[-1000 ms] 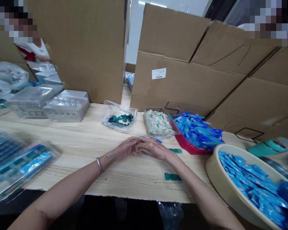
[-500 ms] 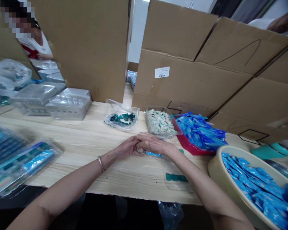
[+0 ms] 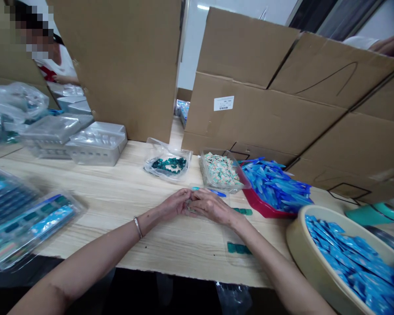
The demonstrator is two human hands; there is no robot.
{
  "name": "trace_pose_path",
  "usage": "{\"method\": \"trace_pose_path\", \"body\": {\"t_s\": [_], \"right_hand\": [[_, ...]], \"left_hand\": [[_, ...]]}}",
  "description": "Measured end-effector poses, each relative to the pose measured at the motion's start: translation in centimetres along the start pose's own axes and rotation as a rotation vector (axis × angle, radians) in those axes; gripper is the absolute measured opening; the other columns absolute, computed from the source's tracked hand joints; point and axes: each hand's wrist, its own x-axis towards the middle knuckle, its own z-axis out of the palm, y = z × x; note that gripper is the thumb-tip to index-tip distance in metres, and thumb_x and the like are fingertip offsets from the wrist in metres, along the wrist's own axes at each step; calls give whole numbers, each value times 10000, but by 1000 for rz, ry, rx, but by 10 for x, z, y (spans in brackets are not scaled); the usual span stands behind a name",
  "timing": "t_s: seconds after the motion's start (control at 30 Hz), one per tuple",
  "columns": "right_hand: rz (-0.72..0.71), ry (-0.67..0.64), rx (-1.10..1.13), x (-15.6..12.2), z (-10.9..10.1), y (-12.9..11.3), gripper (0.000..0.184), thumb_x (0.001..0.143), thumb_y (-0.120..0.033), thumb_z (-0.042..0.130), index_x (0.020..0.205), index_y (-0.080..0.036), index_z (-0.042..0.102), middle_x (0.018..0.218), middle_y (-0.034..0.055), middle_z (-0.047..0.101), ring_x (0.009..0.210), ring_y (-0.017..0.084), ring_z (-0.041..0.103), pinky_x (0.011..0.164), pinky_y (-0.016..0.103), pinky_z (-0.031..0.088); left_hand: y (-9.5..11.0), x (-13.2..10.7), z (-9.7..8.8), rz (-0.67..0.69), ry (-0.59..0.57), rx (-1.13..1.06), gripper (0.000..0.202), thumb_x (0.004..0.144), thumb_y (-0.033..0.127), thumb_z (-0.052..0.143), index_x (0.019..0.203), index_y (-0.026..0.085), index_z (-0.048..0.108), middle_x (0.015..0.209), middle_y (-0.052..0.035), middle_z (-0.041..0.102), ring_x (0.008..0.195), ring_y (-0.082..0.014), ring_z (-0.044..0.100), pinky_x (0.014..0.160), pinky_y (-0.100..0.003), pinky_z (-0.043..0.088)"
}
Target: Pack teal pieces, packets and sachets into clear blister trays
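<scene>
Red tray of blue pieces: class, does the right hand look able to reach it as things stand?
Probably yes: the right hand lies close to the red tray; only a few low green pieces lie between, so the way looks free.

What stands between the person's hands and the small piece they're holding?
Nothing visible: the left hand and right hand close directly around the small piece, though they hide most of it.

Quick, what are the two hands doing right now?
Left hand: closed, holding something small, can't tell what.
Right hand: closed on that same small thing.
</scene>
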Motion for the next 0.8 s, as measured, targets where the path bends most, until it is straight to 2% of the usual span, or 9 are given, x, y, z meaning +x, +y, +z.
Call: {"method": "trace_pose_path", "body": {"t_s": [0.17, 0.3, 0.43, 0.53, 0.7, 0.8], "right_hand": [[-23, -86, -103, 5, 4, -5, 186, 879, -212, 473, 832, -175, 650, 1048, 68, 564, 1008, 186, 453, 883, 355, 340], [-73, -105, -104, 8, 1, -3, 171, 871, -213, 489, 871, -172, 655, 1097, 94, 553, 1027, 201, 451, 879, 369, 331], [18, 61, 1, 5, 1, 3, 172, 880, -213, 477, 950, -181, 630, 984, 75, 600, 912, 174, 498, 811, 316, 369], [64, 129, 48, 0, 0, 7, 171, 885, -218, 472, 906, -180, 637, 863, 54, 600, 826, 155, 503, 757, 280, 381], [35, 40, -3, -3, 0, -5, 243, 879, -279, 483, 734, -176, 647, 877, 59, 600, 818, 160, 506, 743, 293, 377], [29, 18, -26, -1, -7, -7, 250, 881, -304, 478, 744, -184, 650, 867, 60, 612, 840, 165, 518, 763, 296, 379]], "left_hand": [[-5, 1, -1, 17, 24, 25, 235, 829, 308, 538, 1025, 180, 553, 1074, -97, 587, 878, -212, 614, 722, -417, 524], [-2, 1, 2, 34, 31, 17, 250, 805, 307, 573, 1015, 172, 558, 1086, -102, 582, 895, -216, 611, 745, -423, 519], [2, 1, 6, 36, 53, 16, 251, 808, 343, 563, 985, 165, 555, 995, -92, 606, 848, -208, 620, 722, -412, 525], [2, 0, 6, 31, 55, 4, 236, 802, 353, 567, 958, 176, 553, 972, -76, 613, 826, -200, 623, 731, -423, 522], [0, -1, 5, 12, 66, 16, 259, 808, 346, 561, 1000, 173, 548, 1027, -92, 596, 829, -196, 620, 716, -401, 529], [1, -2, 5, 4, 81, 31, 251, 821, 334, 544, 1007, 166, 546, 1013, -99, 598, 832, -197, 617, 697, -385, 533]]}}
